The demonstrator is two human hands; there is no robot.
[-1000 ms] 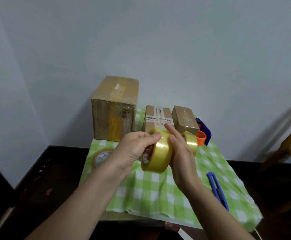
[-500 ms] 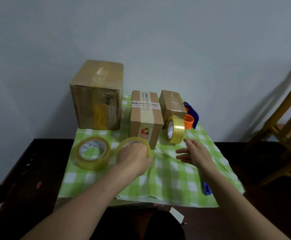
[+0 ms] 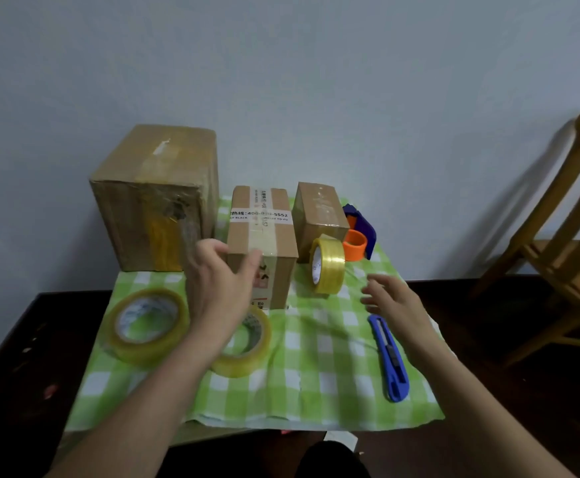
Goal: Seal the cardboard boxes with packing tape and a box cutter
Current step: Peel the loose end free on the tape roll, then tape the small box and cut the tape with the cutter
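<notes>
Three cardboard boxes stand at the back of the green checked cloth (image 3: 316, 360): a large box (image 3: 154, 198), a middle box (image 3: 264, 229) with a printed label, and a small box (image 3: 319, 212). My left hand (image 3: 219, 281) is spread open at the middle box's front left corner, empty. My right hand (image 3: 392, 298) hovers open over the cloth, just above the blue box cutter (image 3: 388, 357). A tape roll (image 3: 247, 343) lies flat under my left wrist. A wider roll (image 3: 147, 322) lies to its left. A third roll (image 3: 328, 263) stands on edge before the small box.
A blue and orange tape dispenser (image 3: 359, 236) sits behind the upright roll. A wooden chair (image 3: 564, 236) stands at the right. The cloth covers a small surface against the wall, with dark floor on both sides.
The tape roll I held in both hands now lies flat on the cloth. My left hand has let go of it and risen to the middle box. My right hand has stayed open.
</notes>
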